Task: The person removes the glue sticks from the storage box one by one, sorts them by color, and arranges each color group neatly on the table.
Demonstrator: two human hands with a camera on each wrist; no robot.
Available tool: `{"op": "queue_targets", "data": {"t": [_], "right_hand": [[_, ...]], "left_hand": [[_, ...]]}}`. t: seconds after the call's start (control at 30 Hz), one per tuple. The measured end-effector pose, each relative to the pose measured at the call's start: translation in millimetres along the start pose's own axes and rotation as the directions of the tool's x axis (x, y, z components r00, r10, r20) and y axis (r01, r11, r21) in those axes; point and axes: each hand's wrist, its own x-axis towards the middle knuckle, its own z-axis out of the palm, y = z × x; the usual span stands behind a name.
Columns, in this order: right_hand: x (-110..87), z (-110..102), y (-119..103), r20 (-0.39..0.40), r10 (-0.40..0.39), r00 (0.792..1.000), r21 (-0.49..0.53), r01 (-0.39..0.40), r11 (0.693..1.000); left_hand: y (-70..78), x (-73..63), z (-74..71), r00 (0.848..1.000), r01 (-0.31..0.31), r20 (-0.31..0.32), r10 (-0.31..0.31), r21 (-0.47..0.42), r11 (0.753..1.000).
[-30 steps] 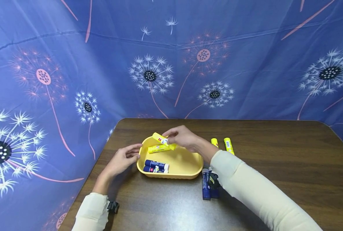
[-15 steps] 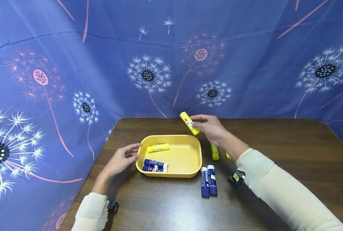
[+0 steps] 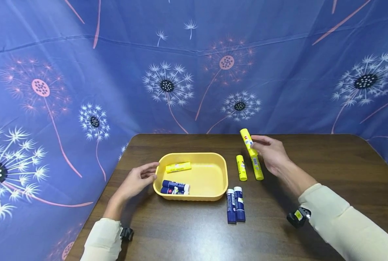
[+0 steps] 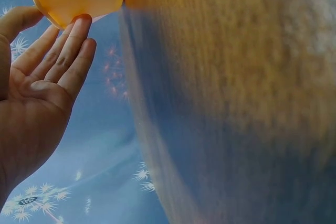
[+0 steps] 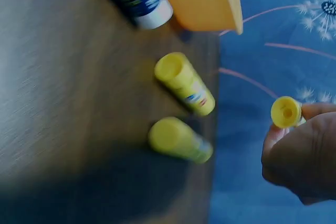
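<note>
My right hand (image 3: pixel 272 154) pinches a yellow glue stick (image 3: pixel 246 140) between thumb and fingers, held in the air at a tilt. In the right wrist view the round end of that held glue stick (image 5: pixel 286 112) faces the camera. Below it on the table lie a yellow glue stick (image 3: pixel 241 168) and another yellow glue stick (image 3: pixel 257 168), whose top end is overlapped in the head view. My left hand (image 3: pixel 136 183) touches the left end of a yellow tray (image 3: pixel 210 181) with nearly straight fingers; the left wrist view shows the fingertips (image 4: pixel 83 19) against its wall.
Inside the tray lie a yellow glue stick (image 3: pixel 179 167) and two blue glue sticks (image 3: pixel 175 185) with white caps. Two more blue glue sticks (image 3: pixel 235 205) lie side by side at the tray's right front corner. A patterned blue cloth (image 3: pixel 194 72) hangs behind the wooden table (image 3: pixel 180 232).
My right hand has carried the yellow glue stick out from over the tray, to the right, above the two yellow ones on the table. My left hand has stayed at the tray.
</note>
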Motion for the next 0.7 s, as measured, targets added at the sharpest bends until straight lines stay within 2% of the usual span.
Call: {"op": "queue_targets", "data": {"t": [0.13,0.33,0.47,0.7], "right_hand": [[-7.7,-20,18,-0.069,0.009,0.998,0.042,-0.006,0.999],[-20.4,-46,42,-0.097,0.078,0.992,-0.075,-0.086,0.993],[-26.3,-51,56,-0.14,0.094,0.986,-0.137,-0.114,0.984],[-27.6,-47,74,-0.227,0.072,0.971,-0.206,-0.12,0.971]], "left_hand": [[-1.2,0.6,0.1,1.0,0.001,-0.003,-0.001,-0.001,1.0],[-1.4,0.9,-0.2,1.0,0.01,-0.001,-0.01,-0.001,1.0],[-0.6,1.0,-0.4,1.0,0.016,-0.005,-0.016,0.004,1.0],[0.8,0.5,-0.2,1.0,0.014,-0.003,-0.014,0.001,1.0]]}}
